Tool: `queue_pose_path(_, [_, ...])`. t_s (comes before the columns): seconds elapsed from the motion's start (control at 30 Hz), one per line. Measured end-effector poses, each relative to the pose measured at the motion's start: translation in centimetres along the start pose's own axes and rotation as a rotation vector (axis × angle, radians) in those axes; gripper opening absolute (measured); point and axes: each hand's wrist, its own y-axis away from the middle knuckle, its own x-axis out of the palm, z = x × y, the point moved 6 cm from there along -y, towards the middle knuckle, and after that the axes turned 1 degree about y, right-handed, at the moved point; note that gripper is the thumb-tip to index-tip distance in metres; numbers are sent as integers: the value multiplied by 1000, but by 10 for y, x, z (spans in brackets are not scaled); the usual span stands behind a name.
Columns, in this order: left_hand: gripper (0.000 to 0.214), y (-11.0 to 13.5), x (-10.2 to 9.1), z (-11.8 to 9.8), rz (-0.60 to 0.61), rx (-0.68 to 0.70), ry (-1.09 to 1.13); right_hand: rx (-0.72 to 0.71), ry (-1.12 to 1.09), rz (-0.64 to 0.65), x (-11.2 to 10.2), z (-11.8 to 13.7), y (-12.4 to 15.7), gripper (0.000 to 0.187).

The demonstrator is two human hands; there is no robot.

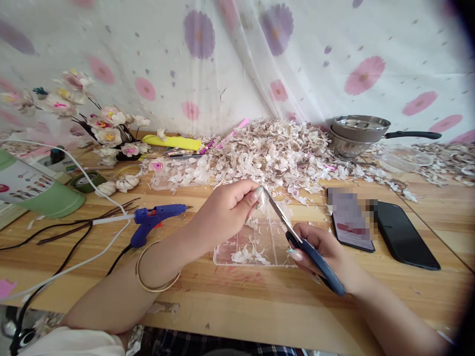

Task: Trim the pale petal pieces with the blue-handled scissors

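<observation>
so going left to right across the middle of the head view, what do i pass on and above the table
Green container → green tape roll → blue glue gun → left hand → scissors → phone with lit screen → black rectangular device.

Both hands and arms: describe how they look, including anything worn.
Both are gloveless. The left hand has a gold-coloured bangle on its forearm, with a white sleeve higher up. The right hand has a mostly bare forearm. On both hands, the fingers have pale, glossy nails with touches of teal.
</observation>
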Motion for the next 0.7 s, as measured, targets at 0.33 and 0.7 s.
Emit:
queue_pose_path(0.33, [30, 2, 2, -5, 15, 13, 14, -21, -63, -28, 0, -2, 1, 44])
queue_pose_path(0.7, [28, 15, 60, 4, 249, -96, 181, -149, -255, -439, -19, -6, 0, 32])
